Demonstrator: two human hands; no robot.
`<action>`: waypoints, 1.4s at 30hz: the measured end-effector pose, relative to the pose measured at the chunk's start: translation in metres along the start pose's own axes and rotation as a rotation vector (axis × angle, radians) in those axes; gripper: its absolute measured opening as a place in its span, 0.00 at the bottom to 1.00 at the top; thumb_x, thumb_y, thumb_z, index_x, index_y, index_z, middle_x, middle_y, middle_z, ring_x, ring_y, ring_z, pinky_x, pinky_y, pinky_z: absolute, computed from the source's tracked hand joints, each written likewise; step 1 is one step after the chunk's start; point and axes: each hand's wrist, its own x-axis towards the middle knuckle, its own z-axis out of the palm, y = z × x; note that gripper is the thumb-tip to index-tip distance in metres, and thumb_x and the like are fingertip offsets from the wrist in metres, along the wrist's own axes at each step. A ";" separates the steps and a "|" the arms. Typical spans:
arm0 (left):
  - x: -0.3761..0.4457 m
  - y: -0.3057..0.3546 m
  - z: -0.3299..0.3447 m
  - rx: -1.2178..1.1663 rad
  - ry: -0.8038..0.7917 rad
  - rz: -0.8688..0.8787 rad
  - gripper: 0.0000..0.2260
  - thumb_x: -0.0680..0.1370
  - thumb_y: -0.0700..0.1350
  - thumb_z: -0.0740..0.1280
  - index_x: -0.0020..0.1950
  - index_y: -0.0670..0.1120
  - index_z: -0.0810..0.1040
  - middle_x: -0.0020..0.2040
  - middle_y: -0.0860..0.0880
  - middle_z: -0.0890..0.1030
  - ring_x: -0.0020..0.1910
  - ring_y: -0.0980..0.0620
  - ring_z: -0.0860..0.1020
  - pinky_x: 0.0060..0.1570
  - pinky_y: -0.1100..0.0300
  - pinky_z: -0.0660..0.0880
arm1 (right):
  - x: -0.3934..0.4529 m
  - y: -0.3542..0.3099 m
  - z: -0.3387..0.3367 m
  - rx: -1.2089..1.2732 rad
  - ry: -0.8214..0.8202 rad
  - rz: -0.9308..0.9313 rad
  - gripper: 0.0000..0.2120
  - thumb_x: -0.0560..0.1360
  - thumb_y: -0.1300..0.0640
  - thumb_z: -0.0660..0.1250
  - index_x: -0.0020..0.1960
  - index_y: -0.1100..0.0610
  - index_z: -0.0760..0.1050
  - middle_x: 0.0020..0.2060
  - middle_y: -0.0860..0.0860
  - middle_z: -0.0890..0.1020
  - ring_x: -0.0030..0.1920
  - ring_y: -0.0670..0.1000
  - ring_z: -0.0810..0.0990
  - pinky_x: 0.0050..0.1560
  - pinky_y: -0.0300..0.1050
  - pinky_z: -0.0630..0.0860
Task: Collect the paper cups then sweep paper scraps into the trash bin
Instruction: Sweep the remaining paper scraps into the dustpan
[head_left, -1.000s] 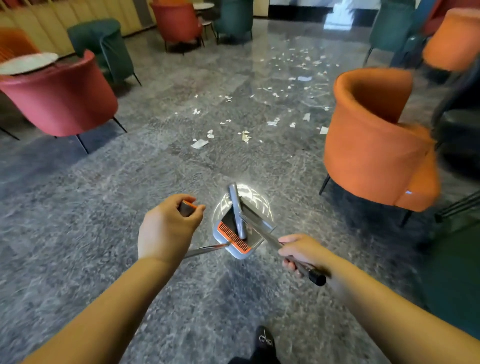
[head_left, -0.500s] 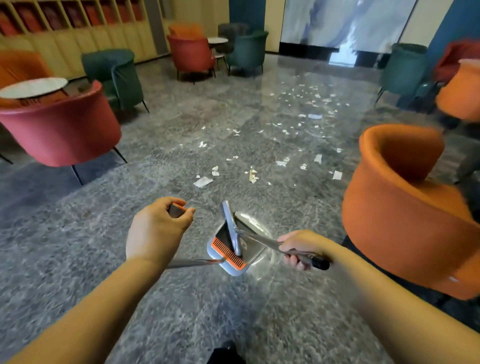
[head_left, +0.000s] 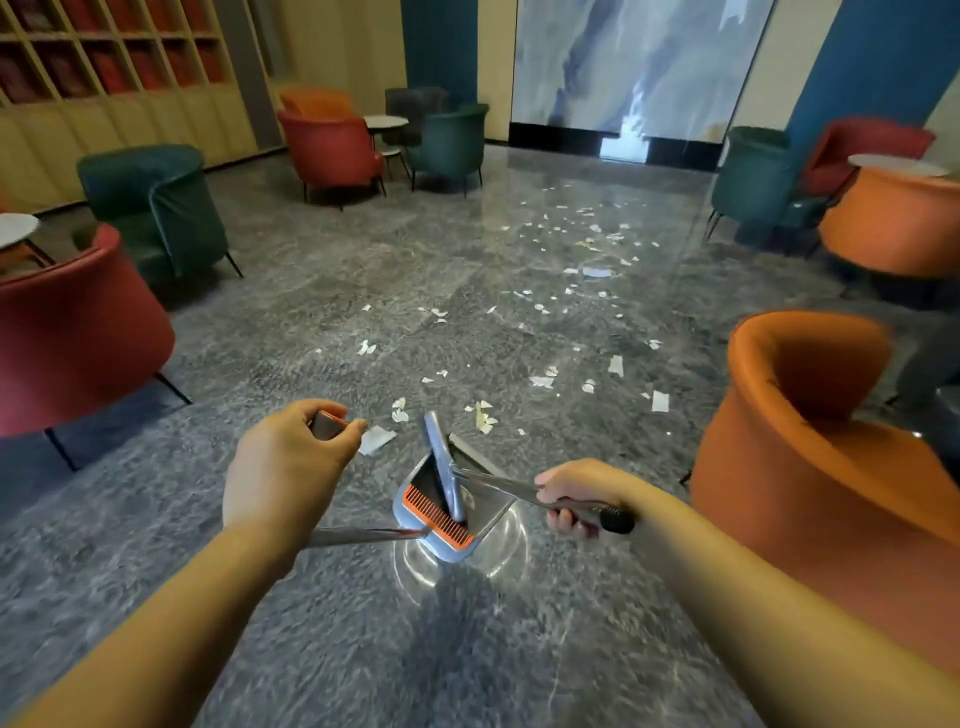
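White paper scraps (head_left: 543, 382) lie scattered over the grey marble floor ahead, stretching toward the far wall. My left hand (head_left: 283, 473) grips the orange-tipped top of a long metal dustpan handle. The grey dustpan (head_left: 441, 512), with an orange comb edge, hangs low in front of me. My right hand (head_left: 576, 493) grips the black-ended broom handle, and the grey broom head (head_left: 441, 467) rests inside the dustpan. No paper cups or trash bin are in view.
An orange armchair (head_left: 810, 467) stands close on my right. A red armchair (head_left: 78, 332) and a green one (head_left: 150, 208) are on my left. More chairs and small round tables (head_left: 387, 122) line the back and right.
The view has tilted up and moved forward, so more of the room and scraps show. The orange chair is nearer on my right. Both hands keep their grips.
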 end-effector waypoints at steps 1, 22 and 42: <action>0.019 0.000 0.009 -0.011 -0.002 -0.003 0.06 0.72 0.56 0.73 0.46 0.56 0.80 0.38 0.58 0.79 0.41 0.53 0.77 0.40 0.57 0.73 | 0.014 -0.016 -0.005 -0.002 0.003 -0.005 0.18 0.78 0.63 0.58 0.68 0.59 0.65 0.24 0.52 0.75 0.21 0.46 0.71 0.22 0.33 0.65; 0.307 -0.039 0.106 0.023 0.137 -0.153 0.07 0.71 0.53 0.75 0.46 0.53 0.82 0.42 0.52 0.83 0.44 0.48 0.80 0.44 0.53 0.77 | 0.258 -0.252 -0.041 -0.134 -0.124 -0.099 0.20 0.76 0.64 0.62 0.68 0.56 0.69 0.25 0.53 0.72 0.22 0.47 0.70 0.22 0.34 0.63; 0.559 -0.190 0.109 0.183 0.006 -0.192 0.06 0.72 0.56 0.72 0.47 0.57 0.80 0.36 0.56 0.78 0.38 0.51 0.76 0.37 0.58 0.69 | 0.470 -0.396 0.065 -0.138 -0.205 0.019 0.14 0.75 0.64 0.63 0.56 0.48 0.72 0.27 0.52 0.75 0.25 0.48 0.73 0.23 0.38 0.68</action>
